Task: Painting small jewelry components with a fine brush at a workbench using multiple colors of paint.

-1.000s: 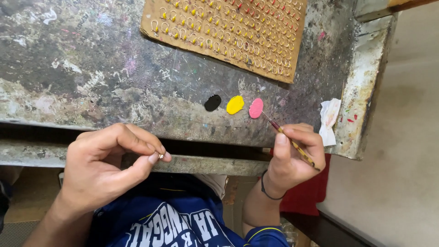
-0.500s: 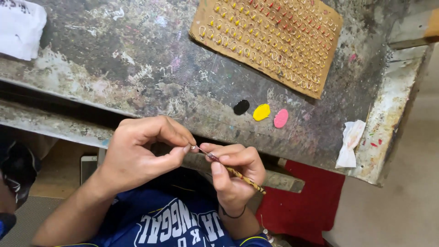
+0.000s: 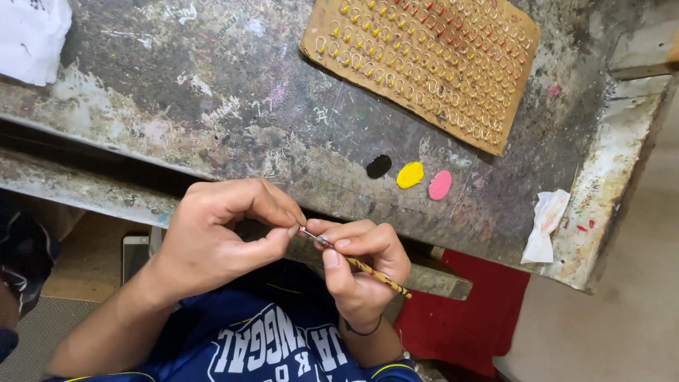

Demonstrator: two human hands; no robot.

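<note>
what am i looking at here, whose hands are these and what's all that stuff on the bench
There is no machine here. The single picture comes from a camera worn on a person's head, looking down at their own two bare hands. The right hand holds a thin patterned brush like a pen. Its tip meets something tiny pinched in the left hand, too small to identify. In front lies a worn, paint-stained grey workbench. On it sit a brown cardboard sheet carrying rows of small hooks, three paint blobs, black, yellow and pink, and a crumpled white tissue.
</note>
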